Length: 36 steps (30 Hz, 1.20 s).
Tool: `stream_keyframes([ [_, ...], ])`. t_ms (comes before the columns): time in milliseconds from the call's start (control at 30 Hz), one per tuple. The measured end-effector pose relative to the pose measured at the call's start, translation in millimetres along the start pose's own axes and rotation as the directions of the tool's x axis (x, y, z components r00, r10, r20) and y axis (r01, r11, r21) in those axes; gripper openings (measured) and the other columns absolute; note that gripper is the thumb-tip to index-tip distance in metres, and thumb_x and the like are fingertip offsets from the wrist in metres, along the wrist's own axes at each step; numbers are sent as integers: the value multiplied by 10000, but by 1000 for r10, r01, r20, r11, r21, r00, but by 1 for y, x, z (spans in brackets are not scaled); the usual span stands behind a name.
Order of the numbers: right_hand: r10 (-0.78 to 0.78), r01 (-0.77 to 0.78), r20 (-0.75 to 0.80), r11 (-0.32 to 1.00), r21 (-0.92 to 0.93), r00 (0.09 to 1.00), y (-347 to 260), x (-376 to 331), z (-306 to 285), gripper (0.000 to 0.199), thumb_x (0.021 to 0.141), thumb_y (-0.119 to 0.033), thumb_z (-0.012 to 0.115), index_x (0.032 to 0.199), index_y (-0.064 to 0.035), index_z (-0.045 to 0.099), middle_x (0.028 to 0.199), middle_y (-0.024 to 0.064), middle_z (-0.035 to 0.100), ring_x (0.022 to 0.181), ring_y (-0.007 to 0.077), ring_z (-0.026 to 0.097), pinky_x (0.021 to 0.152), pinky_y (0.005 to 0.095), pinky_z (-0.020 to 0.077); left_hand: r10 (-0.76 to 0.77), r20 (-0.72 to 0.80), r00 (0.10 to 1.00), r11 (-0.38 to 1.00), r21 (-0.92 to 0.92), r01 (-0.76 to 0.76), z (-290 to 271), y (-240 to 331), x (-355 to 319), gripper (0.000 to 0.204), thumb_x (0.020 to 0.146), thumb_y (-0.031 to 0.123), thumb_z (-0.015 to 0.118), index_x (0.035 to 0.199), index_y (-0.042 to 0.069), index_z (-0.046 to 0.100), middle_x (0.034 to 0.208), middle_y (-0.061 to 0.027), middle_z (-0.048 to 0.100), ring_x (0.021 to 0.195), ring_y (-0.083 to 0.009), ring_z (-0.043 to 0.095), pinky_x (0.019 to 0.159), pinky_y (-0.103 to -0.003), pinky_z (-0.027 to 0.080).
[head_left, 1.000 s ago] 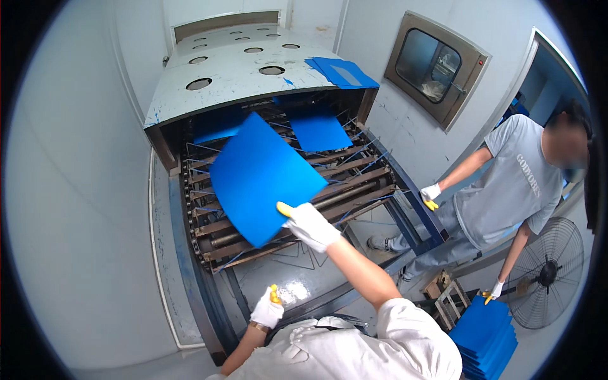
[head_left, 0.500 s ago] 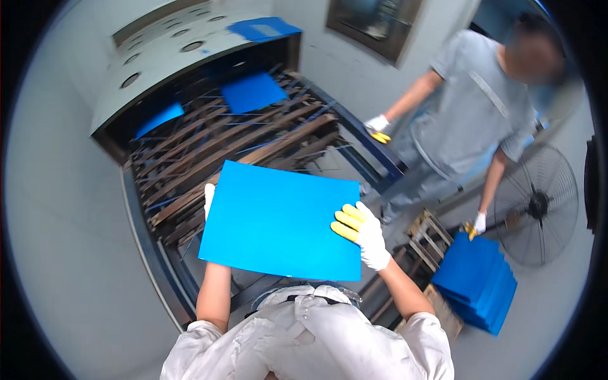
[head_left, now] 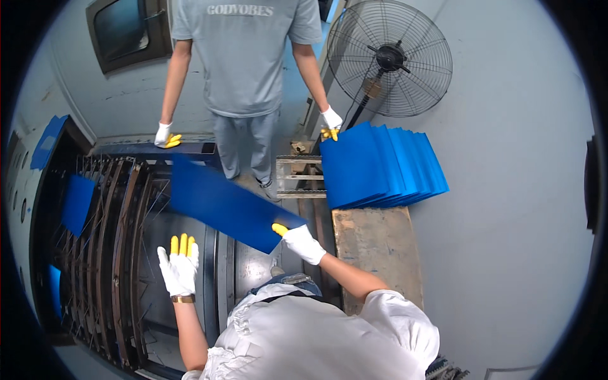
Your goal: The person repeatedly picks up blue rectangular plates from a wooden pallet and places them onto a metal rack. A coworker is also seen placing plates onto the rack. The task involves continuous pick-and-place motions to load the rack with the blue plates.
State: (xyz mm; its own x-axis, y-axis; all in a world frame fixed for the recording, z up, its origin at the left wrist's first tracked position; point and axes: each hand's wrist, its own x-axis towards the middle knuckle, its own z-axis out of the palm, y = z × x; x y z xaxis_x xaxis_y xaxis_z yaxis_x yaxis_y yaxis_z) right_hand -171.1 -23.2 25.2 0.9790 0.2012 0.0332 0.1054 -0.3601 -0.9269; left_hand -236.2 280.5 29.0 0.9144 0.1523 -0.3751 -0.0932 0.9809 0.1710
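A flat blue sheet (head_left: 228,206) hangs tilted in front of me, its near right corner gripped by my right hand (head_left: 301,243). That hand wears a white glove with yellow fingertips; its thumb lies on the sheet's upper face and its other fingers are hidden beneath. Off the sheet's near left side, my left hand (head_left: 180,266) is raised and holds nothing, its gloved fingers stretched upward. To the right, a fanned stack of blue sheets (head_left: 389,168) rests at the far end of a worn board (head_left: 380,247).
A co-worker (head_left: 244,60) stands ahead, one gloved hand on the stack's corner, the other on a dark metal rail (head_left: 183,149). At left, a rack of brown slats (head_left: 114,253) runs toward a machine opening with blue sheets. A large fan (head_left: 389,57) stands behind the stack.
My view has swung right toward the stack. My left hand has let go of the sheet, which my right hand now holds alone and tilted.
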Motion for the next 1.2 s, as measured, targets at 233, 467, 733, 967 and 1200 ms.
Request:
stream_keyframes([
  [233,324,-180,-537,936,303,779,114,23,-61,92,742,-47,529,689,26,509,571,41,502,476,104,483,399,264,399,-104,-154,983,994,-1,105,-57,-58,-11,438,834,374,479,1121,49,424,1119,-110,489,1022,-258,475,844,-387,421],
  [467,-69,-306,-843,913,-268,533,157,74,-124,193,806,-123,481,664,8,472,571,103,515,487,196,470,416,321,368,-113,-262,959,991,-95,91,-99,-77,-28,397,837,360,473,1080,46,454,1103,-107,504,1014,-252,484,820,-399,438],
  [733,-155,-445,-760,730,-518,631,209,80,-143,96,802,-97,461,823,-31,527,657,117,566,584,248,537,535,332,425,-103,-255,961,992,-99,80,-96,-84,-33,372,847,348,452,1061,44,474,1086,-108,529,1008,-254,500,830,-397,437],
  [967,29,-196,-837,976,-95,546,232,87,-134,123,777,-49,425,860,-1,502,613,85,520,463,168,477,424,277,387,-151,-283,947,987,-89,131,-101,-99,-33,391,841,371,458,1062,49,471,1080,-105,521,996,-255,493,819,-413,435],
  [1200,211,-441,-735,888,-131,644,224,70,-125,161,752,-96,521,859,23,533,657,106,563,481,156,510,444,285,412,-231,-349,908,973,-101,209,-112,-104,-36,389,836,364,470,1070,53,470,1071,-102,519,990,-254,495,816,-405,431],
])
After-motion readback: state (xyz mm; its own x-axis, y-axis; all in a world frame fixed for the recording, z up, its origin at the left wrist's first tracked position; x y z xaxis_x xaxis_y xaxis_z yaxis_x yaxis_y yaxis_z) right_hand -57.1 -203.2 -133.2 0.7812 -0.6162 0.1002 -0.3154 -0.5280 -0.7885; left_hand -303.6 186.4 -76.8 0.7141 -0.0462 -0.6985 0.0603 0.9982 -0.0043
